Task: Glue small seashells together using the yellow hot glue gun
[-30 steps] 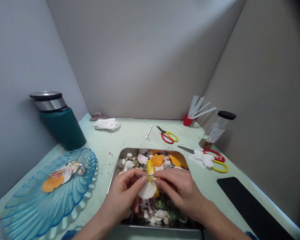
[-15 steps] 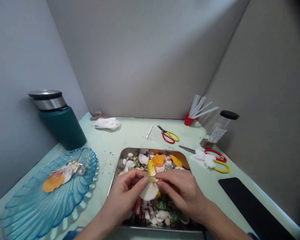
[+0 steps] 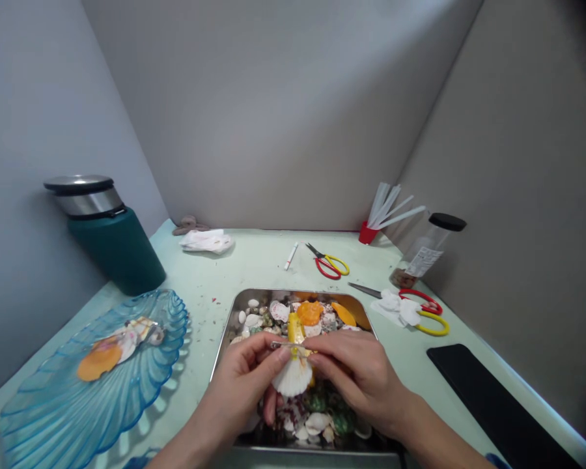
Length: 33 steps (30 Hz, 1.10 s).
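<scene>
My left hand (image 3: 248, 372) and my right hand (image 3: 360, 366) meet above a metal tray (image 3: 293, 291) filled with seashells. Both are closed in pinches at a thin cord-like strand (image 3: 299, 346) stretched between them. A white scallop shell (image 3: 293, 380) hangs just under the strand, fanned side down, with a small yellow spot at its top. My left thumb rests beside the shell's upper edge; the exact join is too small to make out. Behind my fingers a yellow object (image 3: 295, 326) with a dark thin tip lies on the shells, partly hidden.
At the left are a blue shell-shaped dish (image 3: 141, 404) with shells and a green bottle (image 3: 117, 247). Two scissors (image 3: 329, 262), a marker (image 3: 291, 256), a red cup of white sticks (image 3: 368, 233), a jar (image 3: 424, 251) and a black flat object (image 3: 488, 397) lie around the tray.
The scallop shell has tipped slightly lower and shows more of its ribbed face. Both hands keep the same grip, and the camera view has shifted a little.
</scene>
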Each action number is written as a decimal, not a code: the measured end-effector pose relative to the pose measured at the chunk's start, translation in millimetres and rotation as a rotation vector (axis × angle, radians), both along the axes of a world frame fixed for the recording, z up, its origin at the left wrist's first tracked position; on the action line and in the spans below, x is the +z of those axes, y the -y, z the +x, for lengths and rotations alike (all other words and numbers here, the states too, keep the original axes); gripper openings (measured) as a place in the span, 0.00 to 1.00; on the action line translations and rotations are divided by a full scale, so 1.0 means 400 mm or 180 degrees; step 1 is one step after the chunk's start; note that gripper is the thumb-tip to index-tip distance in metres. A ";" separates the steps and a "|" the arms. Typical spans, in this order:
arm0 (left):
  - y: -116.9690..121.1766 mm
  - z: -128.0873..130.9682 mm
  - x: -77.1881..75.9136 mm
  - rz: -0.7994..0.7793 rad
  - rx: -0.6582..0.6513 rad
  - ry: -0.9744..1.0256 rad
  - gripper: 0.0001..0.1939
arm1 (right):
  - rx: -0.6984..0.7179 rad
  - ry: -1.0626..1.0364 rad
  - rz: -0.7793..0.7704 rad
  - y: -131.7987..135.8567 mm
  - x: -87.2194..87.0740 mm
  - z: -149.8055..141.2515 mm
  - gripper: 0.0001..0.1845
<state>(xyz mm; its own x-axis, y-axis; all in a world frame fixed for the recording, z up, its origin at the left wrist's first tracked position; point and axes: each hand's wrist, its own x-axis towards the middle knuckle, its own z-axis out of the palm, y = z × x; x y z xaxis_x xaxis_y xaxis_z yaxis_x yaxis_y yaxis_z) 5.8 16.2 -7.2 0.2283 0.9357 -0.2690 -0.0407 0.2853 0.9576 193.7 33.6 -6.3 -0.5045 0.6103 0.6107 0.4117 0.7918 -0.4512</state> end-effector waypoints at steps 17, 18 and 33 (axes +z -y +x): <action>0.003 -0.007 0.004 0.0038 0.0011 0.0073 0.17 | 0.0068 -0.0078 0.0009 -0.003 0.004 -0.004 0.09; 0.003 -0.007 0.002 0.0027 0.0007 0.0085 0.17 | 0.0061 -0.0076 0.0010 -0.004 0.004 -0.003 0.09; -0.005 -0.004 -0.016 -0.0033 0.0032 0.0128 0.18 | 0.0030 -0.0022 0.0026 0.001 0.004 -0.002 0.09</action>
<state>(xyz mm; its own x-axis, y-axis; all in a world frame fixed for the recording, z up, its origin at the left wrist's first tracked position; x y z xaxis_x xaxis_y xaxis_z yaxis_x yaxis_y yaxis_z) 4.0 18.2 -13.4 0.2298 0.9352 -0.2694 -0.0820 0.2945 0.9521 193.0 33.2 -4.7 -0.5058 0.6006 0.6192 0.4012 0.7993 -0.4474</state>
